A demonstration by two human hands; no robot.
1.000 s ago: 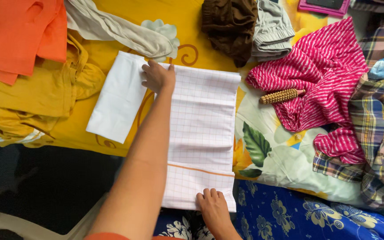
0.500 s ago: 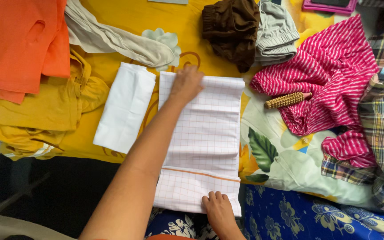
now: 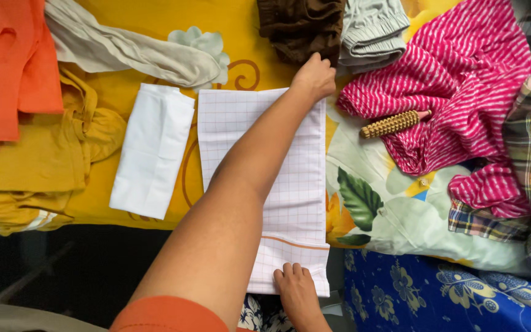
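A white cloth with a thin orange check [image 3: 290, 184] lies folded flat on the yellow floral sheet [image 3: 241, 24]. My left hand [image 3: 314, 77] reaches across it to its far right corner, with the fingers curled on that corner. The left forearm covers much of the cloth's middle. My right hand [image 3: 296, 292] rests flat on the near edge, fingers together, pressing it down. A plain white folded cloth [image 3: 152, 150] lies just left of the checked one, apart from both hands.
Brown [image 3: 299, 24] and grey [image 3: 373, 31] garments lie just beyond my left hand. A pink striped cloth [image 3: 462, 92] with a wooden beaded roller [image 3: 391, 124] on it lies to the right, next to plaid fabric [image 3: 527, 154]. Orange [image 3: 7, 67], mustard [image 3: 38, 160] and beige [image 3: 130, 52] clothes lie at the left.
My left hand has slid along the checked cloth's far edge from its left corner to its right corner. My right hand has stayed on the near edge.
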